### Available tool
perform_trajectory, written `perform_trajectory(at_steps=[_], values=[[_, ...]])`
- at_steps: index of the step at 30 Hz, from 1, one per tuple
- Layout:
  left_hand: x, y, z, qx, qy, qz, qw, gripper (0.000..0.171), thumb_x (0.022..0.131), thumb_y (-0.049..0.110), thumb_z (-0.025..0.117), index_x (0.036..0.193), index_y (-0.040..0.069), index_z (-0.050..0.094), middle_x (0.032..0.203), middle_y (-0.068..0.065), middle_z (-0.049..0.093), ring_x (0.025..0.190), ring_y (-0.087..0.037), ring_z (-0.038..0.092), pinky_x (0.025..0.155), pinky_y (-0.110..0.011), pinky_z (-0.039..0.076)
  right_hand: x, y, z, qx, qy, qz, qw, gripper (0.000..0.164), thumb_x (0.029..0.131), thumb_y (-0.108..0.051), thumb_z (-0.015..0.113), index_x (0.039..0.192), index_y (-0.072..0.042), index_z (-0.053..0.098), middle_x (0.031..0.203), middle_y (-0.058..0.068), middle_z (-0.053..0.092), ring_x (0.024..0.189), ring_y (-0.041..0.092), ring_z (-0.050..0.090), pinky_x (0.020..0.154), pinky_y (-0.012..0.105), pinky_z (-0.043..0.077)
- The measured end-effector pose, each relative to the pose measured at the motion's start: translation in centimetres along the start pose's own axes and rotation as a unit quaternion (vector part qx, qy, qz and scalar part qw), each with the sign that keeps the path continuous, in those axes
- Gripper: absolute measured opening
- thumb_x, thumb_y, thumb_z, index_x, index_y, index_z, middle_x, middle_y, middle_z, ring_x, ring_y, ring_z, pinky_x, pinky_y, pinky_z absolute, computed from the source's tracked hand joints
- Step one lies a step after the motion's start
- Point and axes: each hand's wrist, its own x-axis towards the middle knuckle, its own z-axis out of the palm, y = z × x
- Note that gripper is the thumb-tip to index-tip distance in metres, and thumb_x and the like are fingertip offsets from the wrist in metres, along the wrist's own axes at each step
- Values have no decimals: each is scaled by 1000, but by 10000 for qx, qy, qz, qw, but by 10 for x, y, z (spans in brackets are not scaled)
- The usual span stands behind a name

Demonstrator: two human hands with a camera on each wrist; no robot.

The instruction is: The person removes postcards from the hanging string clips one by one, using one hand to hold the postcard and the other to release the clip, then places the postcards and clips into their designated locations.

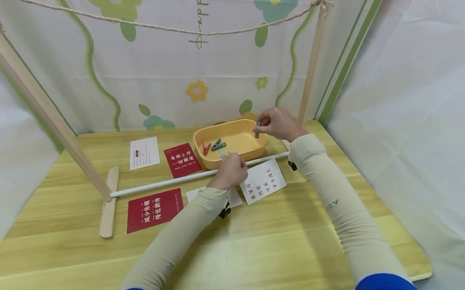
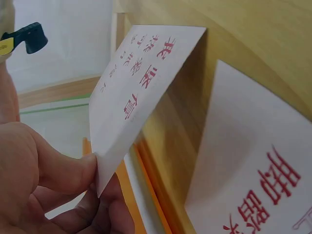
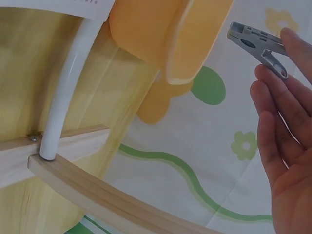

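Note:
Between thumb and fingers my left hand (image 1: pixel 231 171) pinches an edge of a white card (image 1: pixel 263 181) with red characters. In the left wrist view this card (image 2: pixel 131 87) is tilted up off the table. My right hand (image 1: pixel 280 122) holds a grey clothespin (image 3: pixel 256 46) between thumb and fingertips, above the right end of a yellow plastic basin (image 1: pixel 242 140). Inside the basin lie a red clothespin (image 1: pixel 206 149) and a dark green clothespin (image 1: pixel 218 145). Another light blue-green clothespin (image 1: pixel 222 154) is partly hidden near my left hand.
A twine rope (image 1: pixel 211 33) hangs between a left wooden post (image 1: pixel 45 102) and a right wooden post (image 1: pixel 315 57). A white rod (image 1: pixel 163 183) joins the posts low down. Red cards (image 1: pixel 183 160) and white cards (image 1: pixel 144 153) lie on the wooden table (image 1: pixel 262 257).

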Motion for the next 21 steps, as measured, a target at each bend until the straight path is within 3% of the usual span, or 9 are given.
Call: perform_trajectory(at_steps=[6, 12, 16, 21], values=[[-4, 3, 6, 771, 155, 176, 9967, 49, 86, -12, 59, 53, 17, 36, 52, 4, 30, 51, -12, 31, 51, -26, 29, 2, 1, 9, 58, -267, 128, 9995, 22, 92, -25, 84, 101, -6, 78, 96, 10, 81, 86, 22, 76, 80, 37, 61], [-2, 3, 12, 1587, 391, 516, 9852, 35, 100, -5, 56, 68, 8, 60, 71, -5, 62, 68, -19, 60, 64, -34, 53, 3, -1, 18, 2, -124, 123, 9998, 23, 92, -23, 84, 99, -3, 77, 96, 13, 80, 87, 26, 76, 83, 41, 61], [-2, 0, 13, 1808, 374, 428, 9819, 27, 103, -1, 57, 82, 5, 73, 87, -10, 75, 82, -26, 72, 73, -40, 62, 5, -2, 30, -116, -251, 310, 9991, 24, 92, -24, 85, 100, -3, 77, 98, 13, 79, 89, 25, 75, 84, 41, 61], [-5, -5, 10, 1835, 373, 386, 9815, 28, 98, -5, 59, 76, 6, 71, 82, -9, 73, 80, -25, 71, 73, -39, 61, 4, -6, 42, -228, -363, 499, 9978, 26, 91, -24, 85, 104, -2, 77, 100, 14, 80, 92, 26, 75, 86, 43, 61]])
